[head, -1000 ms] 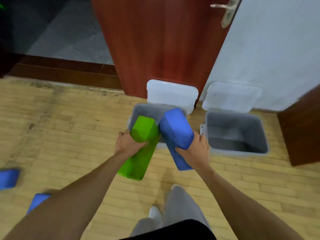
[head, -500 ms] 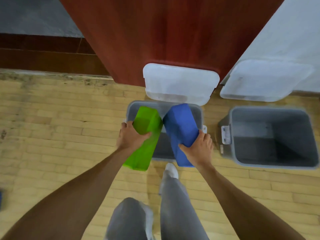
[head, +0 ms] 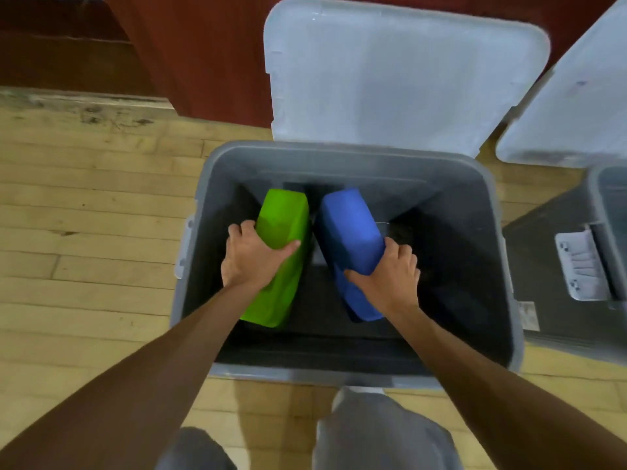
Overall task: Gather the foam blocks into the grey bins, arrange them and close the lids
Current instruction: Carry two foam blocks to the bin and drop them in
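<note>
Our left hand has its fingers clamped round the green foam block, and our right hand has its fingers clamped round the blue foam block. Both blocks sit tilted inside the open grey bin, close together between the two hands. Beyond the fingers the bin's pale lid is raised; a second bin lies right of them

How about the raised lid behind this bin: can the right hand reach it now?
Probably not yet: the right hand is down in the bin gripping the blue block. Nothing blocks the way to the lid.
</note>
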The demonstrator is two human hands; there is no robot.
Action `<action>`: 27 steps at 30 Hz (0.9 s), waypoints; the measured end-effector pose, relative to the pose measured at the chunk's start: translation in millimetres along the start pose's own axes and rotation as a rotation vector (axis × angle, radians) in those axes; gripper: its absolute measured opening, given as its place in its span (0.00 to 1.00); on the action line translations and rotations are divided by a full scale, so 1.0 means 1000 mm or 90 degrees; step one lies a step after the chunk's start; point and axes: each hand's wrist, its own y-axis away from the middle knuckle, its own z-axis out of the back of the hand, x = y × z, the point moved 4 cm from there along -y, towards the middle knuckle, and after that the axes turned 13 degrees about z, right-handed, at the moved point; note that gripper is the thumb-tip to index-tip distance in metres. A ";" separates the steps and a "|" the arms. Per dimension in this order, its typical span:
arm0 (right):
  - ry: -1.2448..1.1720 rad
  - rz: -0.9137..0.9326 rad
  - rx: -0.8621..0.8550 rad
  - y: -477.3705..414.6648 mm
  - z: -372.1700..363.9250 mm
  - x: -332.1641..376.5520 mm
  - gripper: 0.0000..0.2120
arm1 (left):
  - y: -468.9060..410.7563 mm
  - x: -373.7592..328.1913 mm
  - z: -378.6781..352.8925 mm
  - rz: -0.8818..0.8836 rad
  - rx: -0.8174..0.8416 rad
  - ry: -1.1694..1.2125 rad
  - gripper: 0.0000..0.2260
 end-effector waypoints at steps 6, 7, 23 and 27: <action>-0.111 0.056 0.022 -0.004 -0.041 0.009 0.28 | -0.016 0.023 -0.034 0.003 0.111 0.041 0.29; -0.118 0.068 0.052 0.001 -0.037 0.015 0.24 | -0.010 0.027 -0.028 0.003 0.127 0.028 0.26; 0.077 0.374 0.549 0.187 0.312 0.311 0.14 | 0.317 0.029 0.387 0.236 0.219 0.156 0.05; 0.092 0.507 0.594 0.238 0.360 0.394 0.10 | 0.396 0.051 0.470 0.281 0.141 0.220 0.03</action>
